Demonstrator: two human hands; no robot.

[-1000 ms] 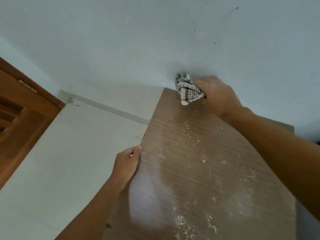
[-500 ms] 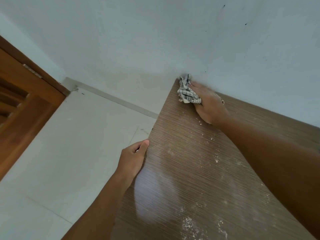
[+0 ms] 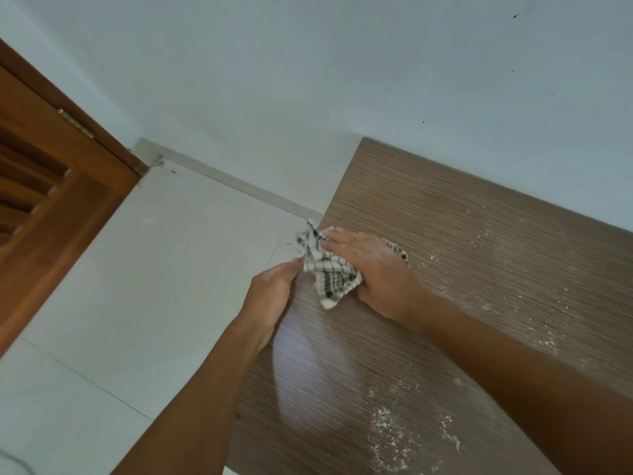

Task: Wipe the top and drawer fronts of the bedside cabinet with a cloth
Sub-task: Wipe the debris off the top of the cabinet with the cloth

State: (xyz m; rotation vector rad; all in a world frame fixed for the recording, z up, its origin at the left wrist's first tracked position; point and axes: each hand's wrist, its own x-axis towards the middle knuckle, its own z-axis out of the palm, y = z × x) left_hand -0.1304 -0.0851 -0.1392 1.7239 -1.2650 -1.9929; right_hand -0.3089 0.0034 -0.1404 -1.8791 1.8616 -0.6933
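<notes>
Fingers (image 3: 291, 268) of the left hand (image 3: 270, 296) lay loosely cupped, holding nothing, at the nine-o'clock edge of the brown wood-grain cabinet top (image 3: 445, 303), likely to catch dust. At their one o'clock, the right hand (image 3: 375, 274) pressed the black-and-white checked cloth (image 3: 329, 274) flat-fingered. Half a second earlier the cloth worked the far twelve-o'clock corner.

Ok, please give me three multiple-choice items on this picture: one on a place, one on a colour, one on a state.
1. Where is the cloth?
A. at the left edge of the cabinet top
B. in a bucket
C. on a chair
2. Cloth colours?
A. plain red
B. white with dark checks
C. green
3. The cabinet top is
A. spotless
B. strewn with white specks
C. covered by books
Answers: A, the right hand presses it there; B, dark lines cross white fabric; B, specks lie across the wood.
</notes>
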